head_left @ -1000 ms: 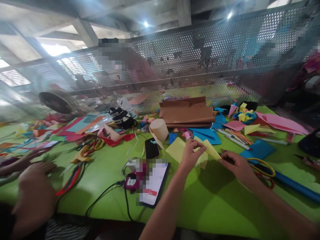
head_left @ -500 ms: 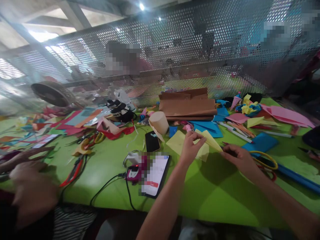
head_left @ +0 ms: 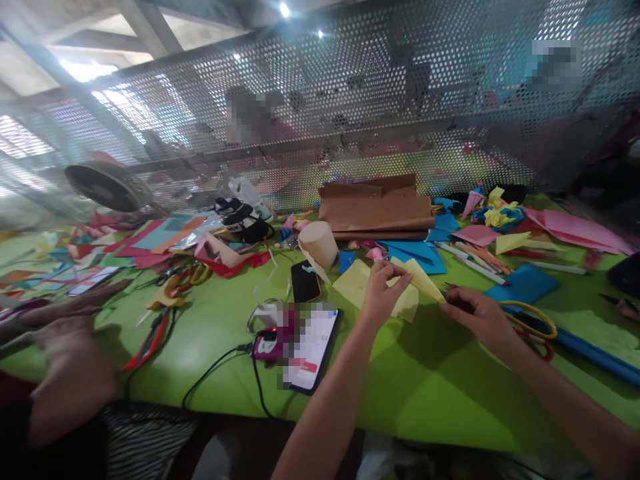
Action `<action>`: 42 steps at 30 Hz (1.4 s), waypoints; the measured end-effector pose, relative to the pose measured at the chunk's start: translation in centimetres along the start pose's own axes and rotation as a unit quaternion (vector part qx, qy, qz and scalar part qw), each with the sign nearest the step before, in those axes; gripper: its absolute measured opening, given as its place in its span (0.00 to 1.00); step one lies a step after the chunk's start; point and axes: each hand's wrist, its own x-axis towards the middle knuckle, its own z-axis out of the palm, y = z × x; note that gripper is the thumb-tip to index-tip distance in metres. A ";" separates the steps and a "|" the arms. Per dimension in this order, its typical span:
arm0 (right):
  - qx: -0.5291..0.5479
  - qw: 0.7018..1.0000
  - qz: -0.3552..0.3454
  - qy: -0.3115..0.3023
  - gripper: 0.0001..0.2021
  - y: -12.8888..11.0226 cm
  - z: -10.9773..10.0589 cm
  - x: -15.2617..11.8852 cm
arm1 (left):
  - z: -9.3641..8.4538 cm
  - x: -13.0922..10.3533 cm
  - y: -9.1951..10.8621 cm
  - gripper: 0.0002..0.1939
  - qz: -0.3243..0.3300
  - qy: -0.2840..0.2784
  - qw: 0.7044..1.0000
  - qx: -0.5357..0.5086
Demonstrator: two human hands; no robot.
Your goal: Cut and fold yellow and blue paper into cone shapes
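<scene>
A folded strip of yellow paper [head_left: 424, 280] is stretched between my two hands above the green table. My left hand [head_left: 383, 290] pinches its left end between thumb and fingers. At its lower right end, the fingertips of my right hand [head_left: 473, 310] are closed on it. Under and behind my left hand lie more yellow paper sheets [head_left: 350, 285], partly covered by it. Beside my right wrist are scissors with yellow handles [head_left: 533, 317] and a folded blue paper [head_left: 525, 285].
A phone [head_left: 315, 353] with a lit screen lies left of my left forearm, by a purple power adapter [head_left: 267, 347] with cables. Brown folded paper [head_left: 375, 210] and a tape roll [head_left: 319, 243] stand behind. A co-worker's hands [head_left: 70, 347] rest at far left.
The co-worker's hands at far left have shifted slightly. My own hands and the yellow paper keep nearly the same position.
</scene>
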 end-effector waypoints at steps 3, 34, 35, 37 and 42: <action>-0.001 1.000 -0.005 0.003 0.16 0.0 0.1 0.0 | 0.4 -0.2 0.2 0.09 0.019 -0.016 1.000 0.006; -0.019 1.000 -0.008 0.016 0.14 0.3 0.0 0.1 | 0.6 -0.2 -0.6 0.07 0.011 -0.031 0.999 0.011; -0.020 1.000 -0.005 0.017 0.14 0.3 0.0 0.1 | 0.6 -0.2 -0.6 0.07 0.011 -0.031 0.999 0.011; -0.020 1.000 -0.001 0.020 0.14 0.3 0.0 0.2 | 0.6 -0.2 -0.6 0.07 0.008 -0.031 0.999 0.011; -0.023 0.999 -0.009 0.024 0.15 0.3 0.0 0.2 | 0.5 -0.2 -0.6 0.09 0.007 -0.034 0.999 0.014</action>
